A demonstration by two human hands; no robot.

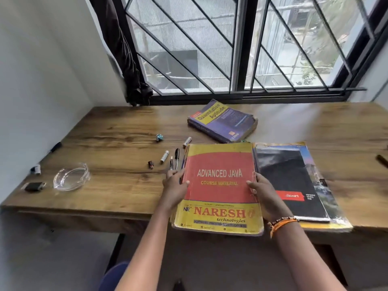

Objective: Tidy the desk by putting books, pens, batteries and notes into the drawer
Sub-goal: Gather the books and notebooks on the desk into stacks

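A yellow and red Advanced Java book [219, 156] lies at the desk's front edge. My left hand [175, 189] grips its left side and my right hand [265, 196] grips its right side, thumbs on the cover. To its right lies a stack with a black pad [289, 177] on top. A purple Quantitative Aptitude book [223, 120] sits behind. Left of the Java book lie pens [177, 157], two white batteries [164, 156] [186, 142] and a small dark battery [151, 164]. The drawer front [84, 219] under the desk looks closed.
A glass ashtray [70, 179], a small black box [34, 186] and a small white item [36, 169] sit at the front left. A black marker [55, 147] lies by the wall. A crumpled paper ball [159, 137] is mid-desk. A dark object [382, 161] lies at the right edge. The window [241, 45] is behind.
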